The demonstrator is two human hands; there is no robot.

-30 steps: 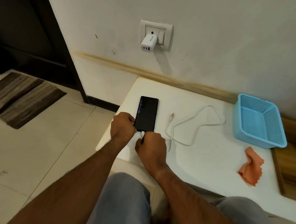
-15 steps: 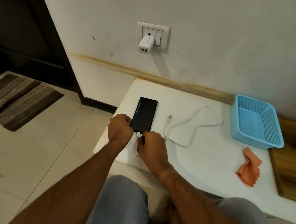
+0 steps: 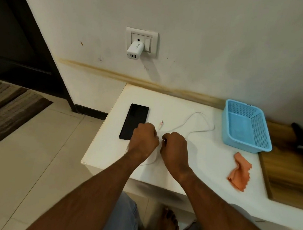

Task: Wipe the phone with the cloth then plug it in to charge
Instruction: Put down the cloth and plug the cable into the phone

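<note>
Since the earlier frame, both hands had been drawn rightward and slightly back from the near end of the phone, and its screen, lit before, was seen dark.

In the head view, the phone was laid flat near the left edge of the white tabletop, its near right corner covered by the left hand. The left hand was curled into a loose fist; whether anything was held in it could not be told. The right hand was curled just beside it, apparently pinched on the white charging cable. The cable's free plug was left lying beside the phone. The wall charger was seated in the socket above. The orange cloth was crumpled near the blue basket.

The phone was judged stiff, smooth and slippery, best gripped by its long edges. The cable was judged light and limp, best taken at the rigid plug.
</note>
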